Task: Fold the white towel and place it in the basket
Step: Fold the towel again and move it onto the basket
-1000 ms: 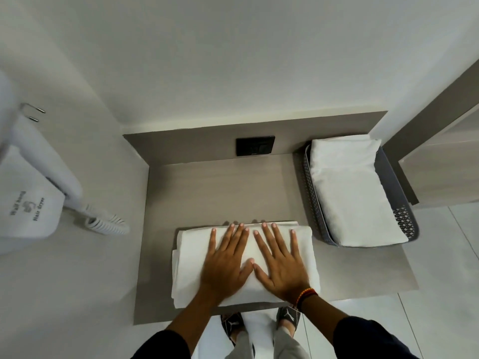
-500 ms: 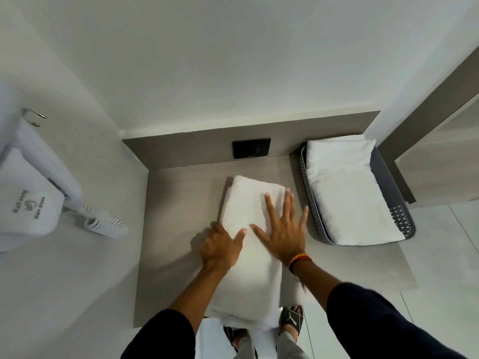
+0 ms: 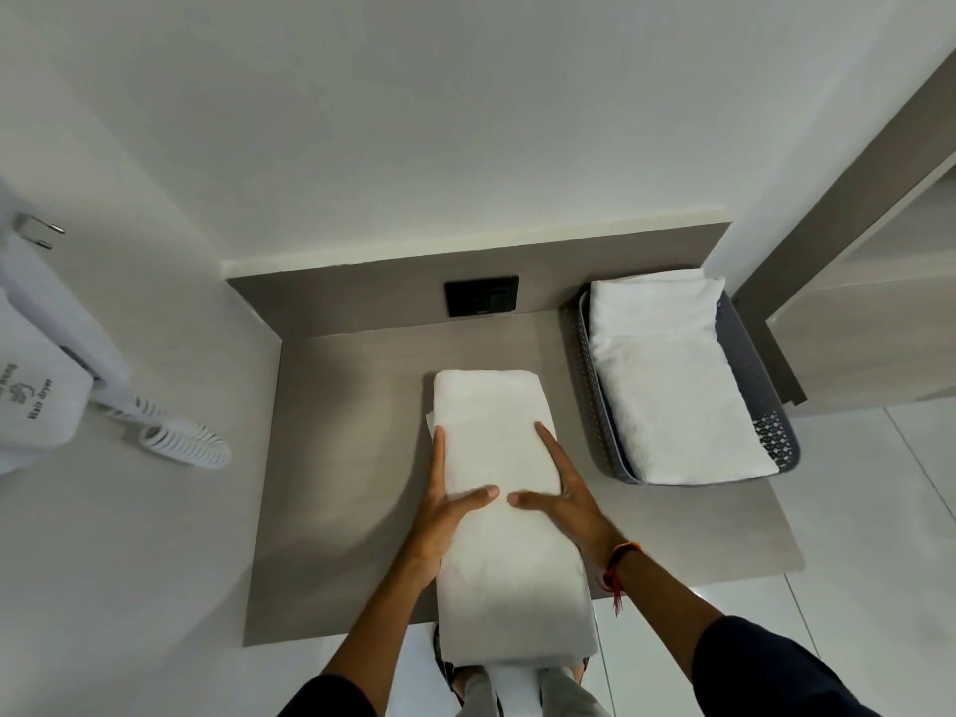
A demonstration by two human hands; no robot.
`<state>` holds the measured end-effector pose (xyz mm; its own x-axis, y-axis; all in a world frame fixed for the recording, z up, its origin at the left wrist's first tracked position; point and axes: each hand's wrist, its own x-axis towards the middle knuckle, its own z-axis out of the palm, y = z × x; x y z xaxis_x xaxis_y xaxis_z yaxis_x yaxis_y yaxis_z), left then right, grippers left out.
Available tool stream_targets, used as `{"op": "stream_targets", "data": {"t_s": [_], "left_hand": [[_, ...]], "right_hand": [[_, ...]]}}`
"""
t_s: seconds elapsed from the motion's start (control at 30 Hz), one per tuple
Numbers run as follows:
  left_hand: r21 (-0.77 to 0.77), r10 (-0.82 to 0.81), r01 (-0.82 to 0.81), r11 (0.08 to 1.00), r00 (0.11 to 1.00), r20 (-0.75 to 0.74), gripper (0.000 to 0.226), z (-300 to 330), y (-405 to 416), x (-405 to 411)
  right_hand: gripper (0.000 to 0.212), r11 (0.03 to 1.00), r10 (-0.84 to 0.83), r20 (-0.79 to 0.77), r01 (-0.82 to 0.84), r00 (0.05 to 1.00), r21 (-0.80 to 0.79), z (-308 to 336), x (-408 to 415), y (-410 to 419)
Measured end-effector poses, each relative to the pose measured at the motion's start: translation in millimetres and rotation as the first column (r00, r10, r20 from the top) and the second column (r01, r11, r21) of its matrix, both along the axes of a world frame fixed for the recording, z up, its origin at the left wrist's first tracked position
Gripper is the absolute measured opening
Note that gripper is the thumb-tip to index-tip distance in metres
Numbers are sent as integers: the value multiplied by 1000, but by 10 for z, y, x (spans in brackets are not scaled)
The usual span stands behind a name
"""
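A white towel (image 3: 496, 447), folded into a long narrow strip, lies lengthwise on the grey counter (image 3: 341, 458); its near end hangs over the front edge. My left hand (image 3: 439, 509) presses against the strip's left side with the thumb lying on top. My right hand (image 3: 561, 501) mirrors it on the right side, thumb on top, fingers stretched along the edge. The grey perforated basket (image 3: 765, 385) stands at the counter's right end and holds another folded white towel (image 3: 672, 390).
A black wall socket (image 3: 481, 296) sits on the back panel behind the towel. A white wall hair dryer (image 3: 46, 364) with a coiled cord (image 3: 181, 442) hangs at the left. A cabinet (image 3: 853, 302) stands right of the basket. My feet show under the counter edge.
The towel lay crosswise under both flat palms; it was turned lengthwise. Both hands have slid from its top to its two long sides.
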<state>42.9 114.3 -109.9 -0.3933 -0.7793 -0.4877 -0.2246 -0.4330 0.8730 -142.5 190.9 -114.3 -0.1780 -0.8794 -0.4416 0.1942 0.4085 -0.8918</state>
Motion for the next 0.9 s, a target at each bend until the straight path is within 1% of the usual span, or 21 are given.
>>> {"op": "stream_targets", "data": {"t_s": [0.07,0.13,0.2,0.3,0.4,0.47,0.53,0.6,0.67,0.7,0.77,0.8,0.83,0.87,0.9], "left_hand": [[61,55,-52,997,998,-36,110,74,6,-89],[97,98,-85,992,984,-148,104,177,-1,-253],[95,91,-68,993,962,-258,102,270,-40,-477],[89,38,-7,996,932,-360,105,475,-104,-901],[38,-19,37,999,919,-394,103,670,-158,-1446],[7,-52,59,998,920,-389,105,750,-166,-1831],[12,-74,85,996,918,-389,106,750,-153,-2190],[47,-73,98,994,922,-379,106,661,-150,-2472],[86,-56,91,992,937,-346,106,559,-138,-2696],[86,-58,91,992,945,-322,106,512,-125,-2776],[39,-97,111,993,961,-259,104,441,-85,-2851],[-18,-128,127,992,971,-202,99,440,-64,-2880],[-106,-159,148,983,982,-98,93,445,-52,-2903],[-213,-181,195,957,980,80,88,464,-53,-2926],[-334,-158,265,905,936,315,85,457,-64,-2944]], "right_hand": [[98,1000,-20,-11,20,1000,-14,99,-73,-12],[95,999,-22,-48,20,999,-37,261,-237,-36],[95,997,-36,-107,28,994,-71,464,-473,-59],[92,989,-77,-225,46,971,-143,755,-915,-40],[85,974,-164,-275,111,947,-197,941,-1433,6],[80,969,-199,-246,154,949,-192,985,-1803,25],[75,970,-206,-199,173,958,-173,982,-2155,19],[69,969,-226,-210,197,951,-151,875,-2451,-24],[63,973,-229,-280,210,932,-97,692,-2693,-64],[62,980,-201,-329,188,923,-72,596,-2783,-72],[64,994,-101,-431,104,897,-16,453,-2882,-70],[65,997,-54,-487,72,872,19,415,-2911,-68],[66,997,-26,-555,65,832,51,385,-2926,-70],[66,993,-11,-647,82,762,80,382,-2923,-74],[67,990,-2,-761,109,649,90,382,-2910,-89]]}}
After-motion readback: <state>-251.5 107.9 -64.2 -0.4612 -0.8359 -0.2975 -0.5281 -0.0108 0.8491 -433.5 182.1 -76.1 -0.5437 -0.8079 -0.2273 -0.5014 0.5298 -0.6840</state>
